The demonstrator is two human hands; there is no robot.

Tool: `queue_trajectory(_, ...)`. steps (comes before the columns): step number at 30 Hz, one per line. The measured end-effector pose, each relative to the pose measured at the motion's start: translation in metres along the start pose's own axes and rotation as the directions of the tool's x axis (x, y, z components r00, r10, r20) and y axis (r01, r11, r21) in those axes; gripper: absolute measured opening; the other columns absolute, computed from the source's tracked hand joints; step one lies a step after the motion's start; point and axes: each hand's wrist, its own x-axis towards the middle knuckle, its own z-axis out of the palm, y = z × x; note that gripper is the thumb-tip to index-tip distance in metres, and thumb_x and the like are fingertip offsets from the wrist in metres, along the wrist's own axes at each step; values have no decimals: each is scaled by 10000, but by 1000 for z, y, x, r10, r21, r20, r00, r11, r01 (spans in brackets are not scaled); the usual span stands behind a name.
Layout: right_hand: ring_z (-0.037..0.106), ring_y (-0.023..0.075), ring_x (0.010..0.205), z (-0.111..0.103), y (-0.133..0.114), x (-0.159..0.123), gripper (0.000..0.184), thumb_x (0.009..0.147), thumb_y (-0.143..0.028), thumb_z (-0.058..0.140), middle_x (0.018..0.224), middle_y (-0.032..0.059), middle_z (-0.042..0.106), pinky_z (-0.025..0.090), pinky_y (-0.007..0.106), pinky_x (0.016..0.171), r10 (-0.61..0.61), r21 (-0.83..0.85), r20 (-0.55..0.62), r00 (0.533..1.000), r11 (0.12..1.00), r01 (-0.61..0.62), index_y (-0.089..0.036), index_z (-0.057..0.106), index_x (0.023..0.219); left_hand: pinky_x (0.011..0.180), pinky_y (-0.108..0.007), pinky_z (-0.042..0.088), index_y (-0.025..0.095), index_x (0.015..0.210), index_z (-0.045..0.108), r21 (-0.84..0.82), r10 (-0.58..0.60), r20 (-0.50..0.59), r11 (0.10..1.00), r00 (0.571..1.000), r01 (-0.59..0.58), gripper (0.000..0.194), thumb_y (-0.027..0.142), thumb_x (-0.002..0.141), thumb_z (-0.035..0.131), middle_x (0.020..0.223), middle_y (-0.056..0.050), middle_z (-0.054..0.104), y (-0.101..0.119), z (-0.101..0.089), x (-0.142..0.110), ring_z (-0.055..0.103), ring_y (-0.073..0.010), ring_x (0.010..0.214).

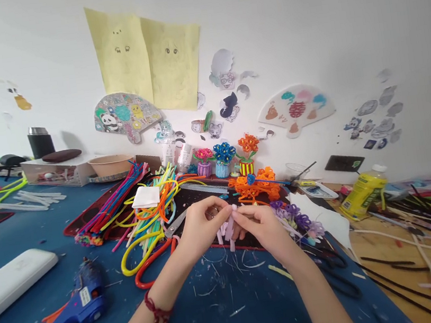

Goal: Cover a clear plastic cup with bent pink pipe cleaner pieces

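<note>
pink pipe cleaner (229, 229), between left hand (203, 227), right hand (259, 226)

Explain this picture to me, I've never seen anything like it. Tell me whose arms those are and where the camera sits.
This is a single view from a camera worn on a person's head, looking forward and down, so the two arms reaching in from below are that person's own. No machine is involved. The left hand, with a red cord bracelet at its wrist, and the right hand together hold pale pink pipe cleaners. On the blue mat lie a heap of colourful pipe cleaners, scissors and a blue hot glue gun. Pipe-cleaner flowers stand in small pots farther back.
</note>
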Motion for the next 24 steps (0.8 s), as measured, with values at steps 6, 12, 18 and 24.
queue_trajectory(6, 597, 131, 527, -2, 2, 0, 370, 875, -466, 557, 585, 16, 614, 453, 239, 500, 8, -50, 0, 1000, 999, -8, -146, 640, 709, 571, -214, 408, 135, 736, 673, -81, -18, 72, 996, 997, 24, 258, 376, 811, 620, 675, -23, 639, 0, 0, 1, 539, -129, 634)
queue_trajectory(12, 559, 120, 507, -3, -1, -1, 392, 872, -464, 559, 546, -6, 580, 432, 237, 502, 10, -61, 9, 1000, 998, -10, -163, 580, 623, 578, -224, 406, 125, 679, 657, -183, -91, 56, 978, 994, 100, 267, 377, 766, 668, 640, -17, 614, 3, 0, 0, 518, -124, 616)
queue_trajectory(18, 536, 114, 494, -2, -2, -3, 361, 893, -446, 546, 535, -26, 550, 422, 231, 499, 20, 11, 29, 999, 1000, -20, -169, 563, 661, 527, -208, 359, 129, 660, 618, -282, -122, 82, 949, 989, 140, 316, 429, 744, 672, 603, 20, 536, 6, 2, -2, 452, -95, 563)
queue_trajectory(24, 578, 121, 524, -5, -6, -6, 291, 900, -404, 555, 599, -2, 606, 429, 237, 533, 72, 75, 183, 980, 993, -87, -155, 587, 753, 532, -206, 358, 127, 677, 609, -310, -157, 79, 935, 984, 174, 318, 431, 749, 668, 608, 18, 535, 6, 3, -2, 463, -92, 564)
